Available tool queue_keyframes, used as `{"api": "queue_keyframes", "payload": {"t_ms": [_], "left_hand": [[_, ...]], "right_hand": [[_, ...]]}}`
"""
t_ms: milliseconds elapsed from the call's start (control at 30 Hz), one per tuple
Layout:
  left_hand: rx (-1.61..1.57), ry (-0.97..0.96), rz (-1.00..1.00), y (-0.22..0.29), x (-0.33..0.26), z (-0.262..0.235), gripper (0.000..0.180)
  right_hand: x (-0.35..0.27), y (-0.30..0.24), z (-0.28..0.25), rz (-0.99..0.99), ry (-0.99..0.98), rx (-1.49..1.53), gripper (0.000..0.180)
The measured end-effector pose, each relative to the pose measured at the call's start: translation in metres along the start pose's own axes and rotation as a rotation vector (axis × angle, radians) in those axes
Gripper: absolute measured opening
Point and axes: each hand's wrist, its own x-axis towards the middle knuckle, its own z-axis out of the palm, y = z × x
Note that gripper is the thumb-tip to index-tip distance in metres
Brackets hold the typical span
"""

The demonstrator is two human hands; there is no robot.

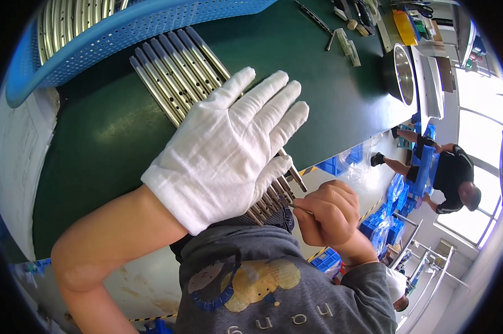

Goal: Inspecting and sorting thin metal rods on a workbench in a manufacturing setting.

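My left hand [229, 139], in a white cloth glove, lies spread and flat across a row of slim metal tubes [176, 72] with small holes along them. It hides the middle of the row. The tubes' far ends rest on the green tabletop, and their near ends [262, 207] stick out over its edge by my lap. Beside those near ends my bare right hand [329, 214] is closed in a pinch. A thin, dark sliver shows at its fingertips, touching or very near the tube ends; its kind cannot be made out.
A blue perforated basket [134, 33] holding more metal tubes stands at the far left of the green table [107, 133]. Small tools [346, 47] lie at the back, near a steel bowl [399, 75]. On the right, a person [452, 172] carries a blue crate; further blue crates [379, 222] stand there.
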Motion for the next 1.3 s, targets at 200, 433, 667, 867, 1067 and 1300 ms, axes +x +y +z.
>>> {"api": "queue_keyframes", "payload": {"t_ms": [200, 433, 667, 867, 1067, 1300], "left_hand": [[0.012, -0.012, 0.0, 0.001, 0.001, 0.0, 0.053], [0.038, -0.031, 0.002, 0.0, 0.001, -0.001, 0.053], [0.04, 0.005, 0.011, 0.0, 0.003, 0.003, 0.051], [0.037, 0.034, 0.008, 0.0, 0.005, 0.006, 0.05], [0.032, 0.043, 0.003, 0.0, 0.007, 0.008, 0.05], [0.01, 0.076, 0.003, 0.0, 0.008, 0.01, 0.049]], "right_hand": [[0.0, -0.002, 0.001, -0.028, 0.008, -0.025, 0.019], [0.001, 0.003, 0.001, -0.034, -0.004, 0.03, 0.02], [-0.005, -0.001, -0.002, -0.025, -0.023, 0.007, 0.02], [-0.005, -0.002, 0.004, -0.089, 0.031, -0.061, 0.019], [0.005, -0.01, -0.003, -0.173, -0.028, -0.201, 0.018], [0.008, -0.008, 0.004, -0.148, 0.028, -0.15, 0.016]]}}
